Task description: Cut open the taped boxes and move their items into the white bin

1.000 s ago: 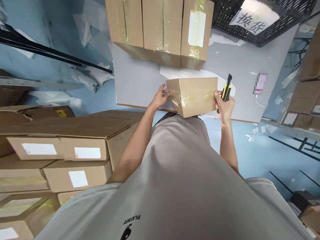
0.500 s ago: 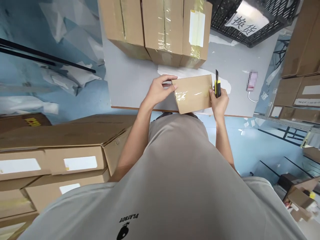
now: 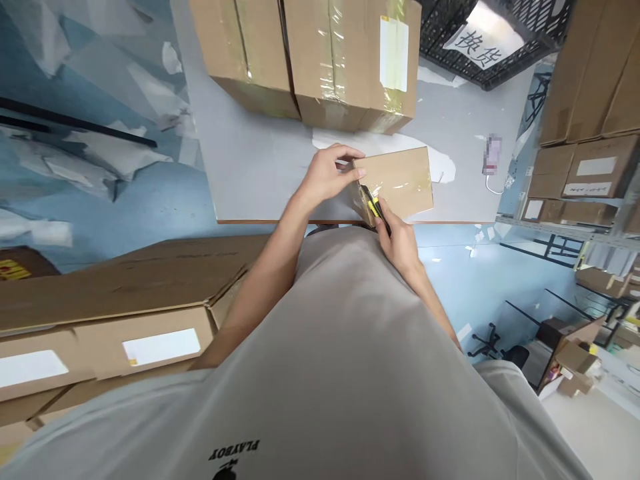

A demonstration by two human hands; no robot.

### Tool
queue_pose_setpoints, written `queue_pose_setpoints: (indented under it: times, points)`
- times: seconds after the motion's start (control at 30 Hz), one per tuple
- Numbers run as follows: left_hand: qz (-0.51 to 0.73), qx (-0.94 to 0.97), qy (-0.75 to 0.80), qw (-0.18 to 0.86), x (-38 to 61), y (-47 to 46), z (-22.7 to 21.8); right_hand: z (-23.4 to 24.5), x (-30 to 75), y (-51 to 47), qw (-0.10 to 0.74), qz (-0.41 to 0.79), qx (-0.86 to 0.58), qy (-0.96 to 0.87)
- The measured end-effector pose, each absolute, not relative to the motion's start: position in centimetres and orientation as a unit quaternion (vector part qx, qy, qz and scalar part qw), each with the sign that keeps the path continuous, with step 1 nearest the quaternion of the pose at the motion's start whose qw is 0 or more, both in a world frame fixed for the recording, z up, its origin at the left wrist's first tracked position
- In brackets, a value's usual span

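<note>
A small taped cardboard box lies at the near edge of the grey table. My left hand grips the box's left end, fingers curled over its top corner. My right hand is closed round a yellow and black utility knife, whose tip rests against the box's near left side, just below my left fingers.
Three large taped cartons stand at the back of the table. A black crate with a paper sign sits at the far right. A small device with a white cable lies right of the box. Stacked cartons fill the left; shelves with boxes stand right.
My right hand has carried the knife from the box's right end round to its near left side. The left hand shifted onto the box's top corner. The view swung slightly.
</note>
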State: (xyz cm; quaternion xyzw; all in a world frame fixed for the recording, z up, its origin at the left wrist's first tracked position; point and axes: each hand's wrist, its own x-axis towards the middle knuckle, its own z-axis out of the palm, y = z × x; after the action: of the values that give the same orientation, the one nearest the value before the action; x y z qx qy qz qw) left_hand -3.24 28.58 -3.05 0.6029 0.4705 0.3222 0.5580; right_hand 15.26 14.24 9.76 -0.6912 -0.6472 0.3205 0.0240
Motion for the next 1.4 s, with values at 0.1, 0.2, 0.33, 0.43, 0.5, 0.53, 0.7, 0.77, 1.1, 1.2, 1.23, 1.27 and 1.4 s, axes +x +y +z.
queue_pose_setpoints:
  times: [0.1, 0.2, 0.33, 0.43, 0.5, 0.53, 0.7, 0.77, 1.1, 1.2, 1.23, 1.27, 1.4]
  points:
    - [0.322, 0.605, 0.473, 0.554, -3.1, 28.6, -2.8, 9.0, 14.6, 13.9, 0.042, 0.308, -0.71, -0.632]
    - [0.327, 0.607, 0.469, 0.551, -2.8, 28.6, -2.9, 9.2, 13.7, 13.7, 0.017, 0.287, -0.725, -0.626]
    - [0.33, 0.61, 0.47, 0.546, -2.6, 28.6, -3.1, 10.2, 12.2, 13.7, -0.037, 0.264, -0.738, -0.621]
    - [0.329, 0.615, 0.468, 0.542, -2.5, 28.5, -3.1, 10.7, 11.4, 13.9, -0.058, 0.255, -0.744, -0.615]
    - [0.329, 0.619, 0.465, 0.541, -2.6, 28.5, -3.1, 10.9, 11.1, 14.0, -0.067, 0.252, -0.748, -0.61]
    - [0.329, 0.619, 0.463, 0.541, -2.6, 28.4, -3.1, 11.0, 11.0, 14.0, -0.071, 0.251, -0.75, -0.608]
    - [0.329, 0.62, 0.461, 0.543, -2.7, 28.4, -2.9, 11.8, 10.1, 14.0, -0.105, 0.253, -0.758, -0.592]
    - [0.329, 0.621, 0.461, 0.542, -2.7, 28.4, -2.8, 12.2, 9.4, 14.2, -0.137, 0.248, -0.763, -0.581]
    - [0.336, 0.624, 0.472, 0.524, -2.4, 27.7, -3.1, 15.0, 7.6, 16.5, -0.284, 0.248, -0.749, -0.545]
    - [0.337, 0.625, 0.48, 0.515, -2.2, 27.3, -3.2, 15.6, 8.1, 15.5, -0.333, 0.264, -0.735, -0.528]
    - [0.338, 0.626, 0.481, 0.512, -2.1, 27.1, -3.2, 15.8, 8.2, 15.1, -0.341, 0.267, -0.732, -0.526]
    - [0.339, 0.626, 0.481, 0.511, -2.2, 27.0, -3.2, 15.9, 8.3, 14.7, -0.341, 0.269, -0.73, -0.527]
    - [0.345, 0.624, 0.481, 0.51, -2.6, 26.3, -3.4, 16.7, 9.2, 13.2, -0.281, 0.282, -0.734, -0.55]
